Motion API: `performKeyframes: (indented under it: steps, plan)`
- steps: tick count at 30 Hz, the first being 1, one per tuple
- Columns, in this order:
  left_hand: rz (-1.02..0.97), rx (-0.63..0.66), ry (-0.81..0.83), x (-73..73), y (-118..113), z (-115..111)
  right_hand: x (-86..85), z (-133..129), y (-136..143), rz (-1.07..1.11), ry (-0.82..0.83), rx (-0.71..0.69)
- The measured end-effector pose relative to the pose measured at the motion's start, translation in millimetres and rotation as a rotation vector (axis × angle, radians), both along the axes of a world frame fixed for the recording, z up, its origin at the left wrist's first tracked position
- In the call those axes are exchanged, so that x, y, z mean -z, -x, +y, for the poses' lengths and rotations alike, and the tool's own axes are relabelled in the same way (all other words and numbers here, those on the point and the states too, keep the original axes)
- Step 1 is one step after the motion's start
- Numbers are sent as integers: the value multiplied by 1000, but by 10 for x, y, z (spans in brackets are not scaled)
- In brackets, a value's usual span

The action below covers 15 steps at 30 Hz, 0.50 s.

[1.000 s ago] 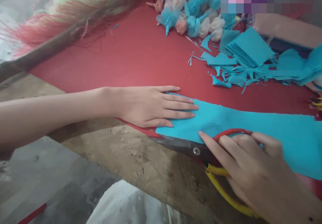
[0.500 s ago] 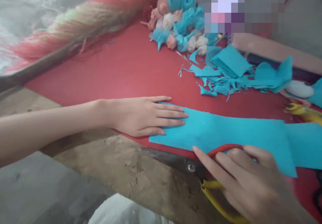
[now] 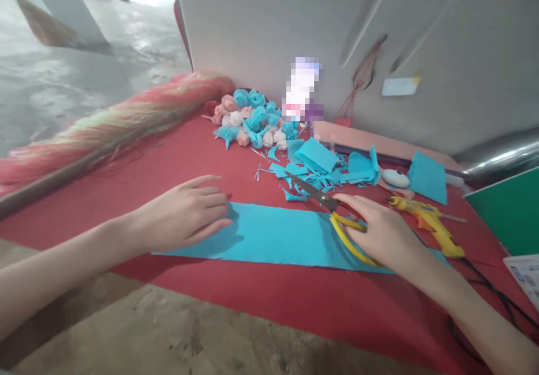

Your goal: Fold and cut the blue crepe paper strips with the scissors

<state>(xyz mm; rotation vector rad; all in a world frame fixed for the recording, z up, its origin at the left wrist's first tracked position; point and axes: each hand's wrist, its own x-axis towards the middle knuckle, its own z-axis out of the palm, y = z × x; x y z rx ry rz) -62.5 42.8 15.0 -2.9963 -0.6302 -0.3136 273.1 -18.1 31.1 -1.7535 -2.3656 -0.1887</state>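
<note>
A long strip of blue crepe paper (image 3: 273,237) lies across the red table top. Over its left end is my left hand (image 3: 197,212), fingers loosely stretched and holding nothing, with a shadow on the paper beneath. My right hand (image 3: 374,223) grips a pair of scissors (image 3: 326,200) with yellow handles, above the right part of the strip. Their dark blades point away to the left, toward a heap of blue paper scraps (image 3: 290,173). A folded stack of blue paper (image 3: 316,155) rests on that heap.
Blue, pink and white paper flowers (image 3: 256,119) are piled at the back. A yellow glue gun (image 3: 429,223) with a black cord lies to the right, near a white oval object (image 3: 396,178) and another blue folded paper (image 3: 427,177). A red-and-green fringed bundle (image 3: 105,117) borders the left edge.
My right hand has lifted the scissors from the table's front edge to above the paper. My left hand no longer presses flat on the strip. The view has tilted up.
</note>
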Motion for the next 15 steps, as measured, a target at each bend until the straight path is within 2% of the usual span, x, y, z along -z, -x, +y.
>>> performKeyframes:
  steps: [3,6,9,12,15]
  plan:
    - [-52,36,54,20,-56,-25,36,320,68,13,26,-16]
    - [-37,139,161,25,-116,-101,74,625,148,19,25,-52]
    - [12,203,230,25,-146,-165,69,793,229,27,10,-66]
    - [15,186,232,30,-144,-184,-87,650,357,65,-30,-72]
    - [0,186,217,41,-133,-173,-376,182,489,160,-56,-148]
